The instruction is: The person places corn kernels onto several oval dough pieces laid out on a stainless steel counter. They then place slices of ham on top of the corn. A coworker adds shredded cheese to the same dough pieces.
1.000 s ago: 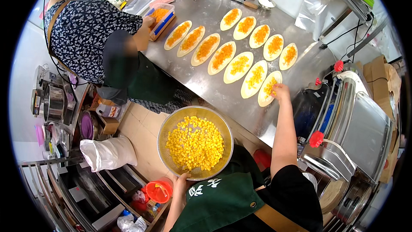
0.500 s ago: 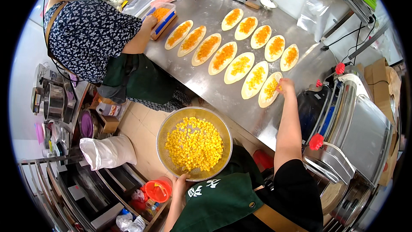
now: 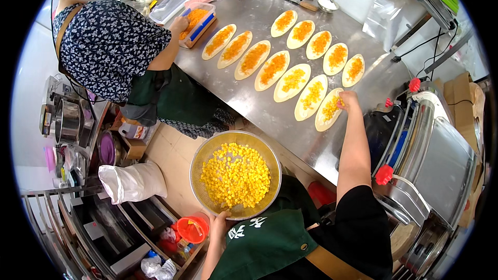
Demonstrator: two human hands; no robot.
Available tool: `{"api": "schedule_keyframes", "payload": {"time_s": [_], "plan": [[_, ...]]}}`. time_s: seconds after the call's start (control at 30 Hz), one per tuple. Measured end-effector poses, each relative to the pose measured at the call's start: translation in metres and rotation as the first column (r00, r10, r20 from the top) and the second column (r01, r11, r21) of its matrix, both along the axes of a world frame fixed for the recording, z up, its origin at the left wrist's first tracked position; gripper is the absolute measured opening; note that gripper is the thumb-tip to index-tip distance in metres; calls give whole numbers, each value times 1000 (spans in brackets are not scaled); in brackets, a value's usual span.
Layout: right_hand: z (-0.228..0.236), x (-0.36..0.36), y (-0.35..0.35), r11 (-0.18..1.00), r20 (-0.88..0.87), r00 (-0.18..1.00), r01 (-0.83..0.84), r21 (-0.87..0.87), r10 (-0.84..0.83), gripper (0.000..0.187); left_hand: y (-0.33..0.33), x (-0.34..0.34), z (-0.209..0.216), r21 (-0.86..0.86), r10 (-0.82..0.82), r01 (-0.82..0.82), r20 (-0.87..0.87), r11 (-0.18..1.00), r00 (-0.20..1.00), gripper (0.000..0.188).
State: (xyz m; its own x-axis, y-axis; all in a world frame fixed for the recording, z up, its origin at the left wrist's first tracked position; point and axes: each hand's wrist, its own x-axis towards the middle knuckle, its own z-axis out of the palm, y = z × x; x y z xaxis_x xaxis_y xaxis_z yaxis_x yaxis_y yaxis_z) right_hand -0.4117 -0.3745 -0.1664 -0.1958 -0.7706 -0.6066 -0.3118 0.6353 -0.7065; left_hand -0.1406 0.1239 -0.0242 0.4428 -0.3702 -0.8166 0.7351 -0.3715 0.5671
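My left hand (image 3: 221, 221) grips the near rim of a round perforated metal colander (image 3: 196, 191), which holds many yellow corn kernels (image 3: 233, 173). At the right end of the near row, my right hand (image 3: 350, 101) has its fingers drawn together over an oval dough piece (image 3: 322, 122), touching the corn on it. Beside it, two more dough ovals, the second dough oval (image 3: 301, 112) and the third dough oval (image 3: 278, 93), carry yellow corn over their middles. Several other ovals, such as the far-row dough oval (image 3: 286, 30), bear shredded orange topping.
A co-worker's hand (image 3: 181, 23) is at a plastic box of orange shreds (image 3: 201, 12) on the steel table (image 3: 228, 80). Long-bladed knives (image 3: 307, 6) and a bowl of white powder (image 3: 328, 4) lie at the back. A machine with red knobs (image 3: 436, 150) stands right; a white sack (image 3: 132, 184) stands left.
The view has shifted slightly. My right hand stays at the same dough piece, its fingers moved a little over the corn. My left hand keeps hold of the colander.
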Motion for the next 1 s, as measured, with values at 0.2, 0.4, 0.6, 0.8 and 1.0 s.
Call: {"api": "schedule_keyframes", "payload": {"time_s": [0.2,0.4,0.6,0.8,1.0], "plan": [[4,0,-3,995,-33,997,-74,60,76,19,-2,-2,2,-4,42,-42,-12,999,999,53],[-2,-6,-6,989,-111,984,-132,61,138,12,-1,-1,2,-1,8,-8,-6,1000,1000,52],[0,-9,-5,993,-81,991,-101,65,106,10,-1,-2,2,13,7,-7,-2,1000,1000,53],[-3,-11,5,999,51,998,41,-32,-39,7,-1,-3,0,-38,40,-40,-16,998,999,54],[29,1,45,994,529,847,95,-53,-53,10,30,11,-20,-172,172,-180,-65,968,983,56]]}}
